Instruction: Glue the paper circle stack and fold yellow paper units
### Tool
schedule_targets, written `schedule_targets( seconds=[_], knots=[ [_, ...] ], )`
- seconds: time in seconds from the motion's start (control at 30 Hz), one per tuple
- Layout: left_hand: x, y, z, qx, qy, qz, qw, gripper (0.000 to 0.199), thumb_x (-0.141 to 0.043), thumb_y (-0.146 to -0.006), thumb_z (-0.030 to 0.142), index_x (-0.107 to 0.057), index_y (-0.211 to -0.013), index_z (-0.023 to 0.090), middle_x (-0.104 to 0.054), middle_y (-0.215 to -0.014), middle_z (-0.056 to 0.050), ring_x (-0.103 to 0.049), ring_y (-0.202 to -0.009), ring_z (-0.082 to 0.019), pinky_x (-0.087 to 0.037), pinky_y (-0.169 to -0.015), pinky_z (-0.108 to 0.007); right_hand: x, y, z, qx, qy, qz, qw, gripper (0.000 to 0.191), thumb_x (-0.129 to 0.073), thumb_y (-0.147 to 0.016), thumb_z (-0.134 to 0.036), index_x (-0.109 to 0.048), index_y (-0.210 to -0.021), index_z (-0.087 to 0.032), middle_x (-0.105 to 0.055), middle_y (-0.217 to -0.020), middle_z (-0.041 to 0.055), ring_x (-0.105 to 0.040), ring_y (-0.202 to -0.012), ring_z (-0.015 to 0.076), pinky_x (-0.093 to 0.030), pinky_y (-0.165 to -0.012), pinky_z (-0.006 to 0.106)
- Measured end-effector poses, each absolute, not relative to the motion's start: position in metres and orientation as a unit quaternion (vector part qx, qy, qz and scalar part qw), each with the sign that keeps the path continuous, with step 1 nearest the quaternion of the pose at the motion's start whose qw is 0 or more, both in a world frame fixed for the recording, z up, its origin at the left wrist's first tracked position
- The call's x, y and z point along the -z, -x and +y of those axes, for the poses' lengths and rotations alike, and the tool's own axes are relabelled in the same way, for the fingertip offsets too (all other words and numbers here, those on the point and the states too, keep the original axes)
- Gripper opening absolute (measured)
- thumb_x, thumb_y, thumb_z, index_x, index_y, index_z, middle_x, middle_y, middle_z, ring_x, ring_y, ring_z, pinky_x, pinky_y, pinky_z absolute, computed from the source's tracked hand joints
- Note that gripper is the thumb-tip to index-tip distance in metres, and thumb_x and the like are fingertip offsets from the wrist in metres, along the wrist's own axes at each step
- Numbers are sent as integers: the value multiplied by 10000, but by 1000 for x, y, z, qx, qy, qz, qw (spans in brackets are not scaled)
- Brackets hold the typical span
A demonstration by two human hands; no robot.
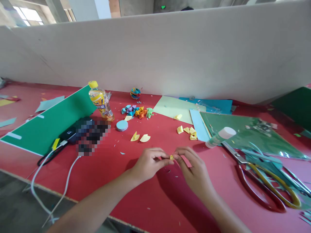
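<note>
A small yellow paper piece is pinched between the fingertips of both hands above the red table. My left hand grips it from the left, and my right hand from the right; the fingers cover most of it. Just beyond my left hand lie two folded yellow paper pieces, a creased one and a flatter one. Several folded yellow pieces sit past my right hand, near a light blue paper strip.
A glue stick and large scissors are on the right, by green sheets. At the back are colourful folded papers and a paper ball. A drink bottle, round blue paper discs and cables are left.
</note>
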State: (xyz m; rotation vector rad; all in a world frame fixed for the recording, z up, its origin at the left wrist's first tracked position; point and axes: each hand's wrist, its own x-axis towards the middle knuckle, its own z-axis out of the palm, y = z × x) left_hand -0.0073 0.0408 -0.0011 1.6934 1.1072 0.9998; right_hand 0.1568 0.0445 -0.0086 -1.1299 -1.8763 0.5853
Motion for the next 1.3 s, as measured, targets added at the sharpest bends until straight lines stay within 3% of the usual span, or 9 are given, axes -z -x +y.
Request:
schedule_targets(
  seconds=[0.17, 0.3, 0.5, 0.77, 1.0, 1.3],
  knots=[
    [4, 5, 39, -416, -674, 462, 399, 297, -500, -832, 371, -618, -706, 129, -523, -653, -18, -470, -619, -109, -367, -572, -215, 7, -157, 45, -242, 455, -742, 429, 136, -485, -855, -264, -562, -762, -201, -567, -776, 21, -557, -741, 144, -424, -659, 234],
    [5, 5, 40, -419, -673, 472, 386, 293, -445, -864, 351, -612, -764, 133, -538, -701, -27, -495, -666, -118, -388, -615, -217, 8, -159, 46, -233, 462, -743, 425, 99, -506, -844, -266, -576, -825, -199, -573, -832, 37, -553, -792, 155, -424, -687, 248],
    [3, 6, 38, -418, -702, 456, 352, 274, -414, -881, 292, -612, -777, 134, -556, -735, -41, -507, -688, -118, -400, -635, -219, 6, -159, 46, -236, 456, -748, 422, 104, -494, -845, -238, -545, -767, -192, -558, -784, 27, -542, -737, 145, -420, -662, 247],
    [3, 10, 43, -456, -661, 443, 399, 191, -625, -746, 318, -683, -740, 136, -645, -736, -66, -590, -666, -135, -453, -577, -213, 6, -159, 45, -231, 445, -761, 412, 148, -484, -850, -275, -580, -773, -195, -580, -796, 49, -566, -740, 166, -449, -673, 275],
    [4, 9, 41, -436, -652, 478, 395, 227, -707, -650, 347, -645, -639, 129, -620, -648, -44, -559, -607, -125, -430, -554, -217, 7, -162, 47, -206, 414, -792, 400, 133, -495, -848, -240, -606, -786, -200, -590, -801, 52, -572, -760, 169, -448, -700, 293],
    [0, 7, 38, -422, -672, 475, 380, 235, -681, -680, 362, -607, -684, 140, -583, -669, -17, -543, -628, -111, -420, -547, -193, 9, -163, 48, -197, 404, -787, 423, 155, -499, -843, -241, -646, -801, -218, -607, -778, 52, -587, -743, 169, -473, -676, 295]
  ],
)
